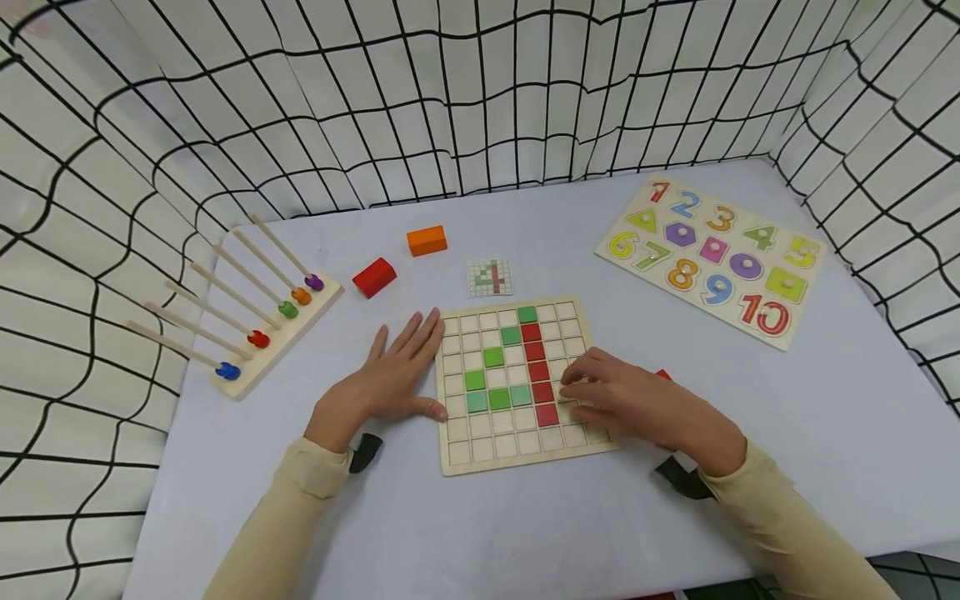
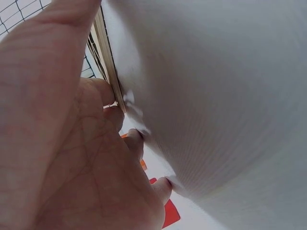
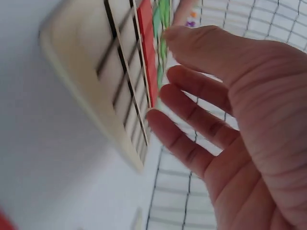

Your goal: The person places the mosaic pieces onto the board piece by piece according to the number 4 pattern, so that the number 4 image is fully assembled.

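Observation:
A square wooden grid board (image 1: 482, 450) lies on the white table. Green tiles (image 1: 493, 357) form a diagonal and a short row in its cells, beside a column of red tiles (image 1: 536, 371). My left hand (image 1: 382, 379) lies flat by the board's left side, fingers spread and straight, with index fingertip and thumb at the edge (image 2: 108, 57). Over the right part of the board hovers my right hand (image 1: 626, 396), fingers loosely bent. In the right wrist view, nothing shows between thumb and fingers (image 3: 180, 129), which are apart near the red column (image 3: 147, 52).
A small pattern card (image 1: 480, 287) lies behind the board, near red (image 1: 374, 277) and orange (image 1: 427, 241) blocks. A peg stand with beads (image 1: 277, 336) is at left, a number puzzle (image 1: 622, 221) at back right. A red piece (image 1: 664, 375) shows behind my right wrist. Black netting (image 1: 480, 108) surrounds the table.

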Available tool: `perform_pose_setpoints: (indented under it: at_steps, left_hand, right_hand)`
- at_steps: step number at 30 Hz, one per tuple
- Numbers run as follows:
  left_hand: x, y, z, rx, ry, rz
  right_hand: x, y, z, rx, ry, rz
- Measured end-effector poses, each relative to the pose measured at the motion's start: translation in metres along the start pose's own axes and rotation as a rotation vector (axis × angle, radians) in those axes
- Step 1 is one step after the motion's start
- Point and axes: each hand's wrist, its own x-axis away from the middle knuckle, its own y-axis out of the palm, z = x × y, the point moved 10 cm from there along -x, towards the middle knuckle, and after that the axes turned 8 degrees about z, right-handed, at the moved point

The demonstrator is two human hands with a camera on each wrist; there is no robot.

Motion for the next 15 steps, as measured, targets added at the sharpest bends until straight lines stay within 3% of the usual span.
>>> perform_pose_setpoints:
  at_steps: [10,13,15]
  left_hand:
    - [0.0,0.001,-0.001,-0.009,-0.004,0.002]
    - [0.0,0.001,-0.002,-0.004,-0.004,0.003]
    - [-0.001,0.001,-0.002,0.0,-0.003,0.006]
  right_hand:
    - [0.034,-0.035,0.024,0.099,0.053,0.062]
    - [0.041,-0.039,0.034,0.128,0.104,0.059]
    - [0.048,-0.04,0.044,0.145,0.189,0.035]
